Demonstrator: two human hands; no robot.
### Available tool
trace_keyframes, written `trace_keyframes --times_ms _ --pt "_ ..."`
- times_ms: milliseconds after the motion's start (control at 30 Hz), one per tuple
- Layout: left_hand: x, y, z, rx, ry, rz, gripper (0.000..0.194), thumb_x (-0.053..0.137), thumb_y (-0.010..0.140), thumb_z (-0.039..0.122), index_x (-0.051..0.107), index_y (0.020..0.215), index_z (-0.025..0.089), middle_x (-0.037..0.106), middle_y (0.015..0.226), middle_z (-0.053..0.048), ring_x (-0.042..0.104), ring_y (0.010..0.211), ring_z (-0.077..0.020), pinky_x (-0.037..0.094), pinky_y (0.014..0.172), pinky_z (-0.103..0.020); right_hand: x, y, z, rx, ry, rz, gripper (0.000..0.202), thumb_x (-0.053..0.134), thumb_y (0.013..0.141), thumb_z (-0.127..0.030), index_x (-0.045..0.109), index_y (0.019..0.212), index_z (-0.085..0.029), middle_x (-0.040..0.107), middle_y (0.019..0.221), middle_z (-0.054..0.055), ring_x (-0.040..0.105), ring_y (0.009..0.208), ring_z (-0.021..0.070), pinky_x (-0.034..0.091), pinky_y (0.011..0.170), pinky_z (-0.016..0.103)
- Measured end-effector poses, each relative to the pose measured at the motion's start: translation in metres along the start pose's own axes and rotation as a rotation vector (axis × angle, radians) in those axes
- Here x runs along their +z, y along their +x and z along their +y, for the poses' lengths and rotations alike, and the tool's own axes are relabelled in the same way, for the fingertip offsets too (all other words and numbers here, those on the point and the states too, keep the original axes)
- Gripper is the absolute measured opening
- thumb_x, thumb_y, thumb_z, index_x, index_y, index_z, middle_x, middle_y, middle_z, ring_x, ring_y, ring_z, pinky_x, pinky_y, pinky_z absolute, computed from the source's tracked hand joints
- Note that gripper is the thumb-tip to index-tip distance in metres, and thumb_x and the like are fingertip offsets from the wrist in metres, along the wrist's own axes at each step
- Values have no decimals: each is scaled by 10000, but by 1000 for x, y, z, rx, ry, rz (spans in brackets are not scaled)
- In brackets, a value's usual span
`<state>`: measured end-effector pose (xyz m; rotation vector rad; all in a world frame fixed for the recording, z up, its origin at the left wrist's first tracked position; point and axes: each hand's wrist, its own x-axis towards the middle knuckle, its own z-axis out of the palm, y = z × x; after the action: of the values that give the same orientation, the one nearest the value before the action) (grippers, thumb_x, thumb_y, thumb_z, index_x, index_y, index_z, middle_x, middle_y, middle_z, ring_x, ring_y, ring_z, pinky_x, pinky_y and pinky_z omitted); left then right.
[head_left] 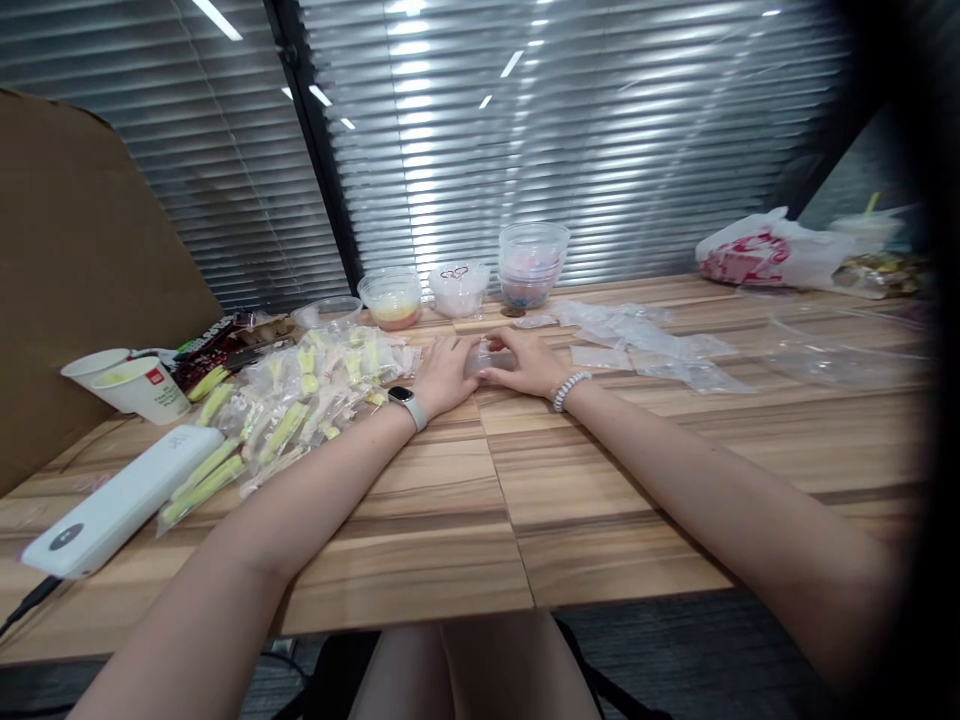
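Near the middle of the table, my left hand [448, 372] and my right hand [531, 364] meet around a small translucent plastic bag [491, 362]. The fingers of both hands are bent and touch its edges, hiding part of it. Its contents, if any, cannot be made out. Left of my left hand lies a pile of small clear bags [307, 385] holding yellow-green and pale pieces. To the right of my right hand, flat clear plastic bags [645, 335] are spread in a loose heap.
A white sealer-like device [127, 500] with a black cord lies at left, near paper cups [150, 390] and a cardboard panel [67, 260]. At the back stand clear bowls [390, 298] and stacked tubs [534, 262]. A carrier bag [765, 250] sits back right.
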<state>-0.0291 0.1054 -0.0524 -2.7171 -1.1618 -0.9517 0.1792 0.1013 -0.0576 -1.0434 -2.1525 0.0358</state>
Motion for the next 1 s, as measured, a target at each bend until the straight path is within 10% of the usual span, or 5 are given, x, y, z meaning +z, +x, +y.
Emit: trace_keyframes --times_ms 267,1000 --pt "1 -1 -1 -27 55 104 419 692 848 368 537 1208 219 546 1193 -83 454 1182 -288 236 1122 -477 0 1 -2 -96 -103 83 270 621 881 -442 576 941 -183 632 906 71 590 843 255 459 759 370" --pt "2 1 -2 -38 112 134 300 689 838 274 573 1112 233 531 1165 -67 466 1147 -264 314 1074 -426 3 -1 1 -109 -153 -129 375 599 906 -431 579 1222 -231 666 877 15 607 779 208 395 689 291"
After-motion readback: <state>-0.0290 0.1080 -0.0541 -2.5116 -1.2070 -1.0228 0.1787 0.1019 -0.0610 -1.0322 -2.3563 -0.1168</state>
